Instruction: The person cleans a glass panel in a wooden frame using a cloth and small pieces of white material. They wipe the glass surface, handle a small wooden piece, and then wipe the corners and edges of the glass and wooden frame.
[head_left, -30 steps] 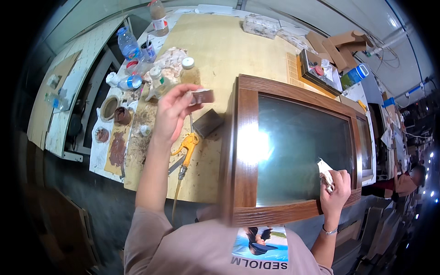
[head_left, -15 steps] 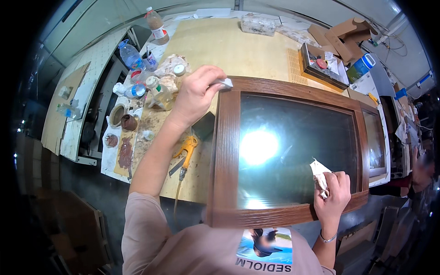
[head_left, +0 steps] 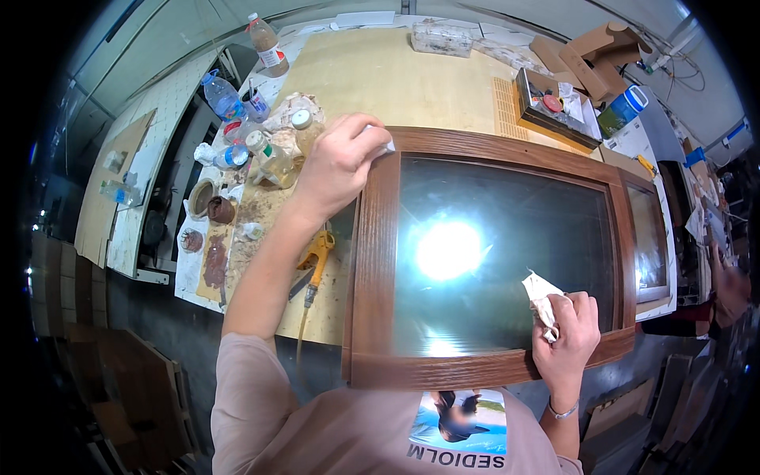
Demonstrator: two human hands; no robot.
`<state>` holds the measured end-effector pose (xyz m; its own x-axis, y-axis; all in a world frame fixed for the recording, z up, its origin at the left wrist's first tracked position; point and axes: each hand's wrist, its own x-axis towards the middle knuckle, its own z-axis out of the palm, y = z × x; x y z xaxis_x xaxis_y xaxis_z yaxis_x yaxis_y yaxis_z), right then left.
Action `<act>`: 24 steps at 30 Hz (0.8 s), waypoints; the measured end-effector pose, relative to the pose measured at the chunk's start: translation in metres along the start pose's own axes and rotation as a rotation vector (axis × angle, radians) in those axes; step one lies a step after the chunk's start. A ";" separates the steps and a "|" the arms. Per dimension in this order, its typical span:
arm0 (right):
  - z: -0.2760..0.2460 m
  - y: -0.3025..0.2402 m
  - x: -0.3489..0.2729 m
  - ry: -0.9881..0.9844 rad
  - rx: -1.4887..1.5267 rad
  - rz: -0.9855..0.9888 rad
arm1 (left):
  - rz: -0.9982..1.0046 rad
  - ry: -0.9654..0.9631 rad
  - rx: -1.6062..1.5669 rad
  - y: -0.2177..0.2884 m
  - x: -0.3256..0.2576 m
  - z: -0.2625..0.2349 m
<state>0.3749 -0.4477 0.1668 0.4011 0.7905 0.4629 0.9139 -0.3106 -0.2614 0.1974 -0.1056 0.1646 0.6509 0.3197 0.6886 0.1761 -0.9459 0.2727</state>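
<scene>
In the head view, a glazed wooden door panel [head_left: 372, 261] with a brown frame lies flat on a pale workbench [head_left: 412, 79], its dark glass throwing back a bright spot of light. The left hand [head_left: 336, 162] rests on the panel's far left corner, fingers curled down over a small pale pad [head_left: 383, 142], of which only an edge peeks out past the fingertips; the pad is pressed against the frame's corner. The right hand [head_left: 566, 332] sits at the near right of the panel, over the lower frame rail, its fingers closed tight on a crumpled white cloth [head_left: 541, 294] that sticks up from the fist onto the glass.

Left of the panel stands a cluster of containers: a clear plastic bottle with a blue cap end [head_left: 222, 95], a brown bottle with a white label [head_left: 265, 36] at the bench's far edge, and a small bottle with a white cap [head_left: 303, 127]. A yellow-handled tool [head_left: 317, 253] lies just beside the frame's left rail. At the far right stand a dark tray of small items [head_left: 550, 107] and a green-and-blue can [head_left: 621, 111], with brown cardboard pieces [head_left: 586, 51] behind.

The left arm reaches forward nearly straight, wrist bent down over the corner. The right forearm rises short from the lower edge, a thin bracelet [head_left: 562, 412] at its wrist.
</scene>
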 end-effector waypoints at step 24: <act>-0.006 0.006 0.001 -0.010 0.017 -0.023 | -0.132 -0.045 0.013 -0.003 -0.002 -0.009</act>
<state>0.3809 -0.4516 0.1707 0.3794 0.8025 0.4605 0.9215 -0.2832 -0.2656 0.1890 -0.1031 0.1692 0.6540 0.4386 0.6163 0.2719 -0.8966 0.3495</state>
